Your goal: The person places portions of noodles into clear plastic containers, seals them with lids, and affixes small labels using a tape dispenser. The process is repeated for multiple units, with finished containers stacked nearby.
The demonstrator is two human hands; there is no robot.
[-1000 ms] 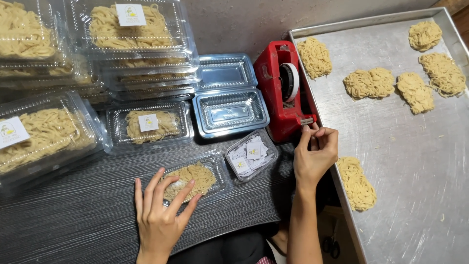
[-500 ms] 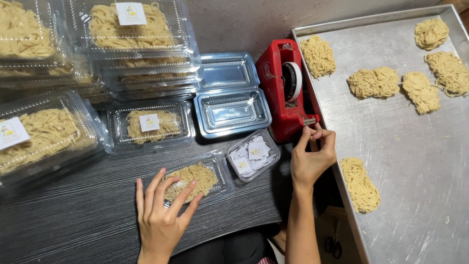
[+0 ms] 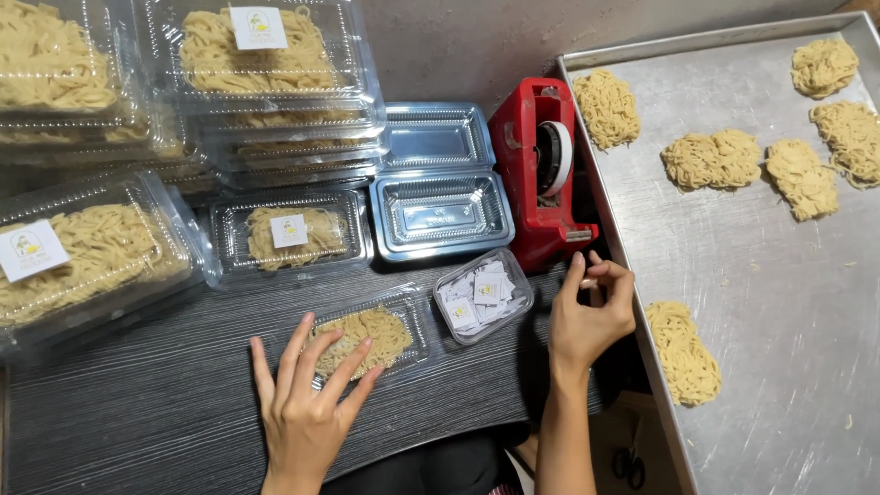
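On the dark wood-grain table, near edge: left hand (image 3: 307, 403) lies flat, fingers spread wide, pressing on the lid of a small clear noodle box (image 3: 385, 328), fingertips on its near left corner. The box is shut and has no label on top, unlike the labelled box (image 3: 289, 234) just behind it. Right hand (image 3: 591, 312) is raised at the front of the red tape dispenser (image 3: 536, 197), thumb and fingers pinched narrow at the cutter. A small pale tape end (image 3: 587, 282) seems to sit between the fingertips, but it is too small to be sure. A small tub of paper labels (image 3: 483, 295) stands between the box and the dispenser, near both hands. Two empty clear boxes (image 3: 442, 213) sit behind it; filled stacks (image 3: 266, 82) to the left; loose noodle nests lie on the steel tray (image 3: 779, 302) to the right. Judgement: step in hand is pulling off a piece of tape while the box is held steady, i.e. sealing or labelling stage. Next move would call for a clean tear at the cutter, then carrying the piece leftward without it folding on itself, lid kept pressed down.
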